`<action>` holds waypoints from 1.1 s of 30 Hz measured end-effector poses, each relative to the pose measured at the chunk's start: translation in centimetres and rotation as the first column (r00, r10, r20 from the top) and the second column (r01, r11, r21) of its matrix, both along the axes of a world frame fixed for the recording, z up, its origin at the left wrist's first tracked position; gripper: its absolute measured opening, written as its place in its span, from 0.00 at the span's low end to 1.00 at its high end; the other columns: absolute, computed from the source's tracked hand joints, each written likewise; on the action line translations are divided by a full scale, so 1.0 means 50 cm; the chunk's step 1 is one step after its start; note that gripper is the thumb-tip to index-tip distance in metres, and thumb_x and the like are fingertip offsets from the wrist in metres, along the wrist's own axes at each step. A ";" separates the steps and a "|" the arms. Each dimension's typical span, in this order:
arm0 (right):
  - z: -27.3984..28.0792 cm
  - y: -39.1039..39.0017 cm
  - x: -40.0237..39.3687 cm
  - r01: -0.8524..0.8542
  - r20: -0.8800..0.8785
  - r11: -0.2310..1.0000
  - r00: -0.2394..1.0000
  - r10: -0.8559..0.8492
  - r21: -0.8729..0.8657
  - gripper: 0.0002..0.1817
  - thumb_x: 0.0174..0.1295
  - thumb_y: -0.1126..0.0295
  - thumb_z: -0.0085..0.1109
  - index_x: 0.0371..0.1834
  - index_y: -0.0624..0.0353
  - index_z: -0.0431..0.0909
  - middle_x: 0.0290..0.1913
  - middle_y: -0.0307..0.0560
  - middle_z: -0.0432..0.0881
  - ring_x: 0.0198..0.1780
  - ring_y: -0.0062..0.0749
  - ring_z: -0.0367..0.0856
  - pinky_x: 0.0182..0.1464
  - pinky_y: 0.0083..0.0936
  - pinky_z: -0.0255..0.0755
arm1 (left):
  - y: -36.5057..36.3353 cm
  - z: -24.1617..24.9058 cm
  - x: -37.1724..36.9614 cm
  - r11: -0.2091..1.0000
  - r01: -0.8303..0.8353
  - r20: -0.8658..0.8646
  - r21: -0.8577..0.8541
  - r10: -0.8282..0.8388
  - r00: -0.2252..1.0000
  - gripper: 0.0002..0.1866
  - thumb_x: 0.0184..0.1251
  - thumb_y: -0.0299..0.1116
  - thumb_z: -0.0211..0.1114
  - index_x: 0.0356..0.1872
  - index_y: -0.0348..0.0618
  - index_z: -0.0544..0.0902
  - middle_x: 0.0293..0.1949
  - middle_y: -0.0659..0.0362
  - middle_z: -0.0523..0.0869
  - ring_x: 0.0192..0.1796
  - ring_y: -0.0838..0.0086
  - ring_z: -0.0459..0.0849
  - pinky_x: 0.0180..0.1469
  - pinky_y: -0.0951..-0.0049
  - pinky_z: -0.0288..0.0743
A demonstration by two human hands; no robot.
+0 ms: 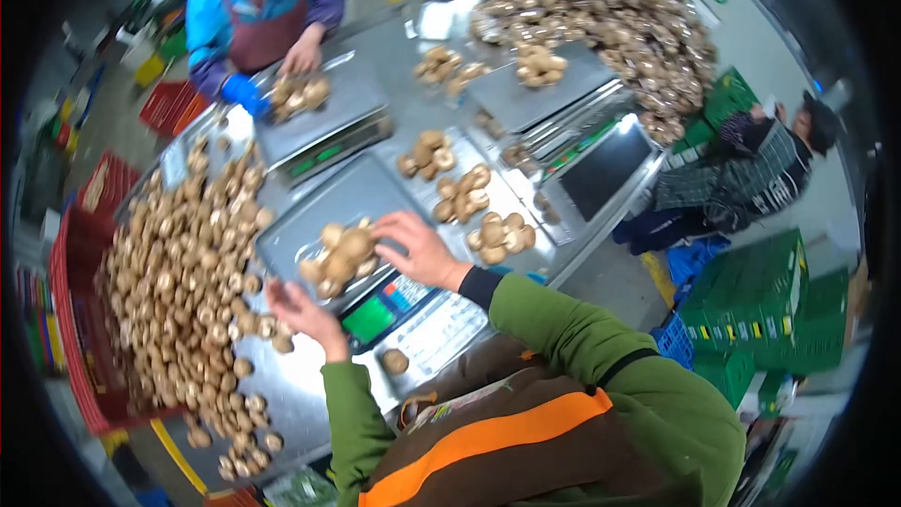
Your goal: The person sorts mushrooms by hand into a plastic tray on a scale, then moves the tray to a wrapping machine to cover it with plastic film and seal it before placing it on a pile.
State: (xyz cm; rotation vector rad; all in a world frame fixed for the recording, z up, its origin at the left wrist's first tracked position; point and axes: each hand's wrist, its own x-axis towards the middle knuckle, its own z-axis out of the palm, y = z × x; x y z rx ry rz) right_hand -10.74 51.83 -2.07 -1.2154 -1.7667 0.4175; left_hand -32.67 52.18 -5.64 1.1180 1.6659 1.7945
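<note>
1. Far left there's a red crate (pixel 80 319), and beside it a huge loose pile (pixel 188 272) of brown mushrooms spread over the metal table (pixel 300 385).
2. Up top, a co-worker (pixel 263 23) in blue sleeves and a maroon apron has both hands at some mushrooms (pixel 300 96) on another scale (pixel 338 108). One of those hands is blue-gloved.
3. The wearer's left hand (pixel 305 314) is wide open, palm up and fingers apart, just off the near corner of the closer scale. Nothing in it.
4. Main thing here is the clump (pixel 345 255) of mushrooms, sitting on the near part of that closer scale's pan (pixel 352 192), between the two hands. The green display (pixel 369 319) is just below it.
5. The right hand (pixel 418 249) is about half open, thumb parted from the fingers, tips right at the clump's right side. Can't tell if they're actually pressing on it.
6. One lone mushroom (pixel 395 361) lies beside the display panel.
7. Right of the pan are three more bunches (pixel 462 194) in a slanting row, then a third scale (pixel 544 89) with mushrooms on it.
8. Behind that scale is a big shiny heap (pixel 601 19), and far right a person (pixel 774 169) in a dark cap near green crates (pixel 751 300).
</note>
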 end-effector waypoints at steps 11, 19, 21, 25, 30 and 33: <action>-0.021 -0.169 0.417 -0.077 -0.215 0.900 0.976 -0.020 -0.429 0.35 0.64 0.68 0.57 0.73 0.54 0.53 0.44 0.47 0.81 0.38 0.35 0.83 0.42 0.30 0.77 | -0.003 0.038 0.439 0.969 0.247 0.109 0.008 -0.246 0.963 0.18 0.72 0.31 0.59 0.59 0.39 0.71 0.51 0.58 0.78 0.50 0.77 0.76 0.51 0.77 0.72; 0.024 -0.250 0.893 -0.059 -0.364 0.877 0.921 -0.136 -0.477 0.22 0.66 0.70 0.55 0.63 0.59 0.69 0.36 0.45 0.83 0.35 0.29 0.83 0.41 0.26 0.77 | -0.042 0.036 0.844 0.930 0.360 0.220 -0.078 -0.336 0.916 0.15 0.72 0.30 0.59 0.54 0.34 0.74 0.48 0.57 0.79 0.50 0.76 0.78 0.51 0.76 0.74; 0.043 -0.235 0.984 0.022 -0.473 0.881 0.837 -0.275 -0.472 0.19 0.67 0.73 0.53 0.61 0.61 0.69 0.38 0.44 0.83 0.36 0.23 0.82 0.42 0.23 0.77 | -0.051 0.089 0.905 0.925 0.370 0.243 -0.091 -0.340 0.909 0.16 0.72 0.31 0.59 0.55 0.34 0.74 0.46 0.58 0.79 0.47 0.79 0.78 0.48 0.78 0.74; 0.050 -0.150 1.157 0.363 -0.568 0.870 0.659 -0.493 -0.334 0.14 0.66 0.75 0.54 0.54 0.62 0.74 0.35 0.40 0.82 0.37 0.19 0.79 0.40 0.19 0.74 | -0.021 0.102 0.927 0.964 0.264 0.299 -0.037 -0.242 0.923 0.17 0.71 0.31 0.61 0.57 0.36 0.72 0.47 0.59 0.78 0.43 0.80 0.79 0.43 0.80 0.75; 0.065 -0.024 1.232 0.362 -0.640 0.889 0.620 -0.454 -0.280 0.12 0.68 0.75 0.52 0.52 0.65 0.74 0.40 0.43 0.82 0.40 0.20 0.79 0.42 0.18 0.73 | -0.002 0.114 0.931 0.981 0.169 0.271 -0.100 -0.137 0.953 0.18 0.69 0.30 0.62 0.57 0.37 0.72 0.46 0.59 0.78 0.45 0.78 0.79 0.41 0.80 0.76; 0.092 0.074 1.189 0.260 -0.572 0.918 0.721 -0.391 -0.299 0.11 0.67 0.74 0.55 0.50 0.65 0.76 0.41 0.43 0.83 0.42 0.23 0.80 0.44 0.20 0.74 | 0.039 0.058 0.956 0.948 0.317 0.377 -0.011 -0.289 0.880 0.23 0.68 0.29 0.63 0.61 0.37 0.68 0.49 0.55 0.78 0.47 0.76 0.79 0.45 0.78 0.78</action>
